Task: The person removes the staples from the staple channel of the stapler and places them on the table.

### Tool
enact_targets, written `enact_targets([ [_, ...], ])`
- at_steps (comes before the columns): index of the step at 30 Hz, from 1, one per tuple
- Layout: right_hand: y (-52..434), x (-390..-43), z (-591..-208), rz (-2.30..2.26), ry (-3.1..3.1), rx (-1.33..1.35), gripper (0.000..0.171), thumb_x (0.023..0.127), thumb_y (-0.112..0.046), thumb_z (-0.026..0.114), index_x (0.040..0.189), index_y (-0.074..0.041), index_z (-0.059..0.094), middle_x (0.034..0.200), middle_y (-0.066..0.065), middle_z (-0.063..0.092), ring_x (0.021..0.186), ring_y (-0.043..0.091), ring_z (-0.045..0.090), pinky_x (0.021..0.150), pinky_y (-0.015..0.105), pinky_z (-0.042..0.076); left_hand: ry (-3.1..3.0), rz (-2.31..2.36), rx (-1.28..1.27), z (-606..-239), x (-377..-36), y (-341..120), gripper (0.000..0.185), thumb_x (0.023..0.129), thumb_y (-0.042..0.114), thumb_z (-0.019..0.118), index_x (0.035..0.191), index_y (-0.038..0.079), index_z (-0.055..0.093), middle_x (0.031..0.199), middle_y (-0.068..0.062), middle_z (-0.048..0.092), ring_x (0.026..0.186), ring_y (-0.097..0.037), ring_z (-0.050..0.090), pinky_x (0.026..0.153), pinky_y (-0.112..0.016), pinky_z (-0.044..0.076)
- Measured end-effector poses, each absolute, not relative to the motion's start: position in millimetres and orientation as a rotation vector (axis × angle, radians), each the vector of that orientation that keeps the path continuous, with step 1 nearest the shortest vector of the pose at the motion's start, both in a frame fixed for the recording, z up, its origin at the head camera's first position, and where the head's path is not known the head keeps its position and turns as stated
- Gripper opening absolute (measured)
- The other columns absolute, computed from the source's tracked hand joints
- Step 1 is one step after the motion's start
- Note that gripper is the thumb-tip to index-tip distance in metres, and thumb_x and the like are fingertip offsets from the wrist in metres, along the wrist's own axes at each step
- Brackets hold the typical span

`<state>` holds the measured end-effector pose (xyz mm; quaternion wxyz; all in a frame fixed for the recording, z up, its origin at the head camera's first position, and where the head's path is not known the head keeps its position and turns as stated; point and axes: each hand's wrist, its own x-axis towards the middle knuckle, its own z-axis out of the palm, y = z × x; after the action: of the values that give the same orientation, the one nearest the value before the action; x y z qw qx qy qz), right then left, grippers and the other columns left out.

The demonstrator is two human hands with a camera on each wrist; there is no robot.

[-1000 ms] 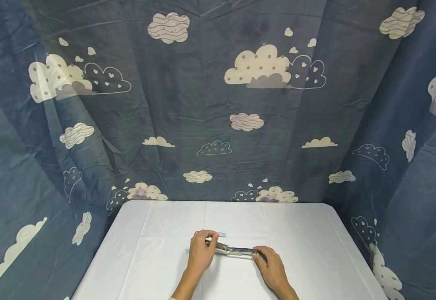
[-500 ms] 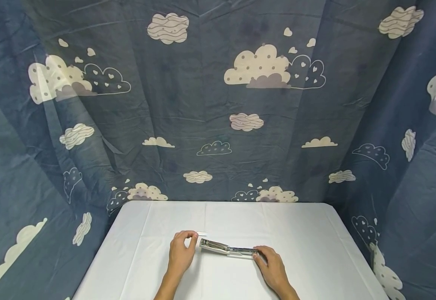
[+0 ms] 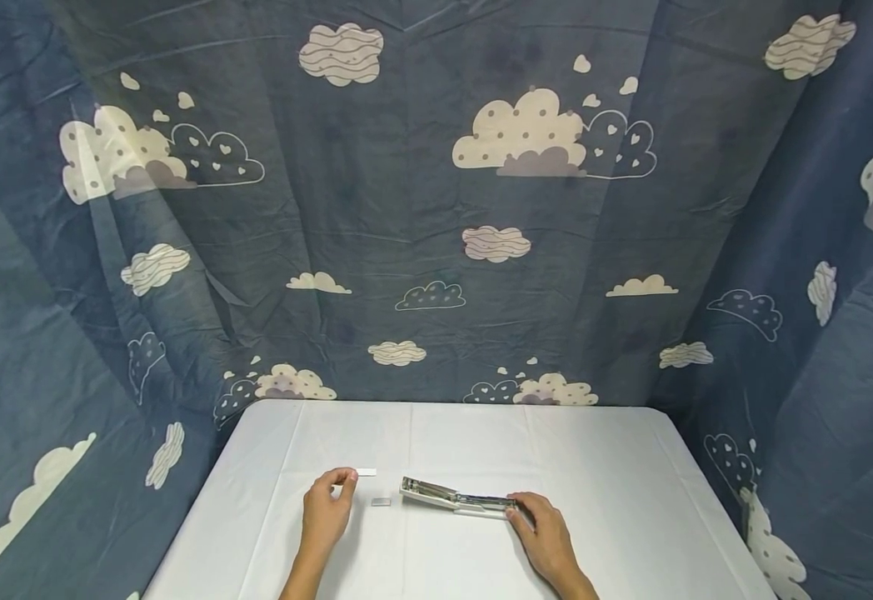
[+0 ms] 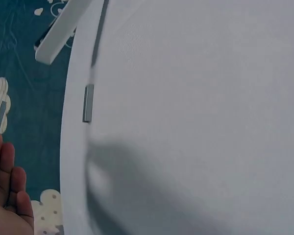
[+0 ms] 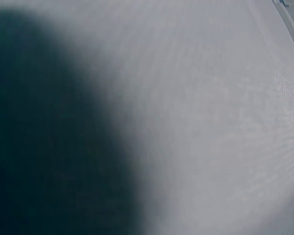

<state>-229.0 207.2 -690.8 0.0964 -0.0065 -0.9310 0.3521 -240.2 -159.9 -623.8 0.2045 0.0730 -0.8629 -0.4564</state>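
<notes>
My left hand (image 3: 326,510) is raised above the left part of the white table, pinching one end of a strip of staples (image 3: 366,472) between thumb and fingertips. A second, short strip of staples (image 3: 381,502) lies on the tabletop just right of that hand; it also shows in the left wrist view, a grey bar (image 4: 88,103). Farther right, a stapler (image 3: 429,492) is spread open, its metal channel facing up. My right hand (image 3: 545,537) grips the stapler's right end, and the fingers hide that end. The right wrist view shows only blurred shadow and tabletop.
The white-covered table (image 3: 601,450) has rounded far corners. A dark blue curtain (image 3: 376,208) with cloud prints hangs behind it and on both sides.
My left hand has moved left, away from the stapler, carrying its strip of staples. The strip on the table, partly covered before, is now in full view. The right hand and stapler stay put.
</notes>
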Motion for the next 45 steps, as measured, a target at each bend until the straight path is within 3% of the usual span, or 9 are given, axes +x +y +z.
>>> enact_targets([
  [9, 206, -229, -692, 1.02, -2.758, -0.028, 0.028, 0.097, -0.033, 0.07, 0.122, -0.021, 0.071, 0.133, 0.008, 0.069, 0.129, 0.034, 0.06, 0.112, 0.058, 0.042, -2.476, -1.307, 0.276, -634, -240, -173, 0.012, 0.097, 0.019, 0.071, 0.097, 0.011, 0.078, 0.094, -0.005, 0.077, 0.09, -0.023, 0.068, 0.077, -0.037, 0.051],
  [16, 206, -226, -692, 1.01, -2.781, -0.033, 0.028, 0.097, -0.032, 0.07, 0.123, -0.02, 0.07, 0.134, 0.009, 0.068, 0.131, 0.034, 0.06, 0.112, 0.059, 0.042, -2.558, -1.319, 0.312, -646, -239, -179, 0.017, 0.099, 0.022, 0.069, 0.101, 0.008, 0.078, 0.097, -0.01, 0.078, 0.096, -0.031, 0.071, 0.083, -0.049, 0.054],
  [25, 206, -227, -691, 1.01, -2.838, -0.081, 0.032, 0.1, -0.037, 0.065, 0.128, -0.021, 0.067, 0.139, 0.007, 0.065, 0.134, 0.032, 0.057, 0.115, 0.058, 0.039, -2.597, -1.303, 0.39, -651, -242, -179, 0.013, 0.096, 0.017, 0.07, 0.095, 0.007, 0.078, 0.081, -0.002, 0.072, 0.073, -0.013, 0.06, 0.065, -0.028, 0.046],
  [45, 206, -231, -688, 1.032, -2.831, -0.071, 0.033, 0.099, -0.035, 0.067, 0.128, -0.019, 0.068, 0.139, 0.009, 0.065, 0.134, 0.033, 0.057, 0.115, 0.059, 0.039, -2.668, -1.264, 0.326, -651, -243, -184, 0.01, 0.094, 0.013, 0.069, 0.09, 0.009, 0.078, 0.081, -0.001, 0.069, 0.076, -0.014, 0.058, 0.068, -0.03, 0.045],
])
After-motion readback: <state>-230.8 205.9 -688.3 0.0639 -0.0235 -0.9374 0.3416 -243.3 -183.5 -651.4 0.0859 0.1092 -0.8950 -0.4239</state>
